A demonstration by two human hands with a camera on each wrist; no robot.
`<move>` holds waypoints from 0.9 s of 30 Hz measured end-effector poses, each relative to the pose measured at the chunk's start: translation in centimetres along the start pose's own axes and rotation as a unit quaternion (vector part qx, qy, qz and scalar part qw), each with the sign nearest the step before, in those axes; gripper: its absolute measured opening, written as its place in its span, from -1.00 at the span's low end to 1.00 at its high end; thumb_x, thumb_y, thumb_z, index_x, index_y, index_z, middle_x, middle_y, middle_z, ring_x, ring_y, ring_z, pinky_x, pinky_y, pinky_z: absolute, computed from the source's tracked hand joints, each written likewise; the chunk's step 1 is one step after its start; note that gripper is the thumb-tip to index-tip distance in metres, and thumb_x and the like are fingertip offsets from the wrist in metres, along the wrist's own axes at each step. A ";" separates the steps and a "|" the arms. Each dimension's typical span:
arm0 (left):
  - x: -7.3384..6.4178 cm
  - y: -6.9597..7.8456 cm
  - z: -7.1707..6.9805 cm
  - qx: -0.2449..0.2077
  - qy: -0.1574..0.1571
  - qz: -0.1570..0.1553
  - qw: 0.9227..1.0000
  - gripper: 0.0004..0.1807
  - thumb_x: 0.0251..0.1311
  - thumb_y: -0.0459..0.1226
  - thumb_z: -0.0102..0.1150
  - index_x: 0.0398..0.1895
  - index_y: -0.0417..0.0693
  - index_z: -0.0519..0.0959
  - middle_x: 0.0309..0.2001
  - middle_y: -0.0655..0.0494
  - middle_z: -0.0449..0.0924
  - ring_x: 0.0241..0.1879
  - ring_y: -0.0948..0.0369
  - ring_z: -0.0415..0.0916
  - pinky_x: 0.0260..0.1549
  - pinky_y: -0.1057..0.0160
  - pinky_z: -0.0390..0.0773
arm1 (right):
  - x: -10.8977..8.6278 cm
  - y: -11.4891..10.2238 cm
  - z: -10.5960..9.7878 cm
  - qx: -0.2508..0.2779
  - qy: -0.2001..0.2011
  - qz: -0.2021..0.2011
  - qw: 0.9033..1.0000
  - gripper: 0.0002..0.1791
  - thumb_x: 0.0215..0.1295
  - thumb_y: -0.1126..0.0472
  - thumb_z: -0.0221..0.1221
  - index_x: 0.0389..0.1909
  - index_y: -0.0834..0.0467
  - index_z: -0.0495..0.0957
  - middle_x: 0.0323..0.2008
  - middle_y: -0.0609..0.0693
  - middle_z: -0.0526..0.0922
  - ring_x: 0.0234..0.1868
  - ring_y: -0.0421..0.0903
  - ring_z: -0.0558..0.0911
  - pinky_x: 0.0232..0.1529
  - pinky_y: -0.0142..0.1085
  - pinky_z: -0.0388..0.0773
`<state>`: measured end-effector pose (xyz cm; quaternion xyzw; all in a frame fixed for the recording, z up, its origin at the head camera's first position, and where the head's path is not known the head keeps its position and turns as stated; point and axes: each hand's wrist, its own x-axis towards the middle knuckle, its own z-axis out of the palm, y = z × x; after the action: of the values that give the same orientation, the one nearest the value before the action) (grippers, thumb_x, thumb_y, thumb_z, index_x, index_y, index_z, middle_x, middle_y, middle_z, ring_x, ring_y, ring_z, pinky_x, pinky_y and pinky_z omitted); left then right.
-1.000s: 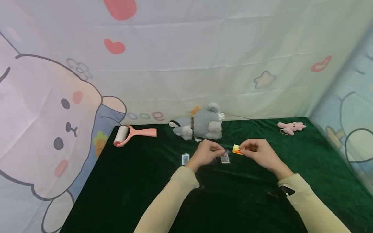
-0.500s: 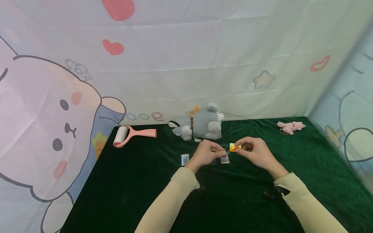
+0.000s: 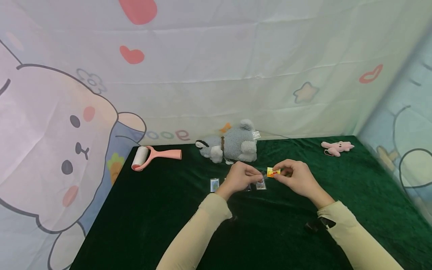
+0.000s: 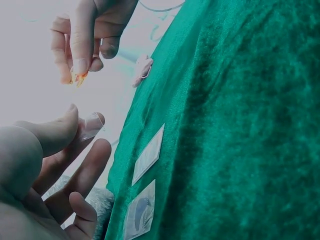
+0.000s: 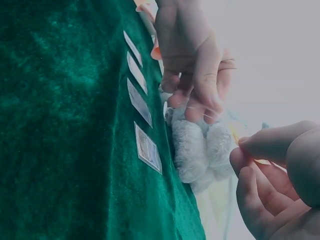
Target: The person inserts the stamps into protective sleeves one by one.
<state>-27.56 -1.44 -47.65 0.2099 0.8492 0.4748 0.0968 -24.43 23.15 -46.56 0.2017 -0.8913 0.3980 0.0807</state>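
Note:
My left hand (image 3: pixel 239 176) pinches a small clear plastic sleeve (image 4: pixel 91 126) between thumb and forefinger, its other fingers loosely bent. To its right, my right hand (image 3: pixel 298 179) pinches a small yellow card (image 3: pixel 270 172) with a red-orange picture; thumb and fingertips cover part of it. In the head view the card's left edge is close to the left fingertips. Whether it touches the sleeve I cannot tell. Below the hands, several sleeved cards lie in a row on the green cloth, among them a nearer card (image 5: pixel 148 148) and a bluish card (image 3: pixel 214 185) at the left end.
A grey plush toy (image 3: pixel 236 144) lies behind the cards against the printed backdrop. At the back left is a pink-handled lint roller (image 3: pixel 165 153). A small pink plush (image 3: pixel 337 148) rests at the back right. Dark green velvet cloth (image 3: pixel 152 225) covers the table.
My right hand has brought the yellow card leftward, nearer the left hand, then drifted back very slightly. The card now lies more level in view. The left hand has hardly moved.

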 end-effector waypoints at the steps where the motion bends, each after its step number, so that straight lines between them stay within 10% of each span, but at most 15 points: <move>1: 0.0 0.0 0.0 -0.001 -0.001 -0.001 1.000 -0.86 0.34 -0.16 0.43 -0.20 -0.01 0.84 -0.30 0.21 0.83 -0.29 0.38 0.75 -0.24 0.30 0.68 | 0.0 0.0 0.0 -0.002 0.001 -0.001 1.000 -0.81 0.30 0.38 0.41 -0.09 0.18 0.73 -0.21 0.07 0.74 -0.39 -0.15 0.62 -0.46 -0.32 0.53; 27: 0.0 0.1 0.3 -0.036 0.033 -0.009 0.999 -0.90 0.29 -0.18 0.49 -0.26 0.01 0.84 -0.31 0.22 0.83 -0.28 0.35 0.76 -0.21 0.25 0.70 | 0.0 -0.6 -0.2 -0.004 0.017 0.003 1.000 -0.82 0.29 0.38 0.41 -0.11 0.17 0.74 -0.19 0.07 0.74 -0.37 -0.13 0.64 -0.40 -0.34 0.58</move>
<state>-27.40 -1.19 -47.74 0.1828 0.8361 0.5108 0.0810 -24.14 22.90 -46.04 0.1924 -0.8917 0.3984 0.0954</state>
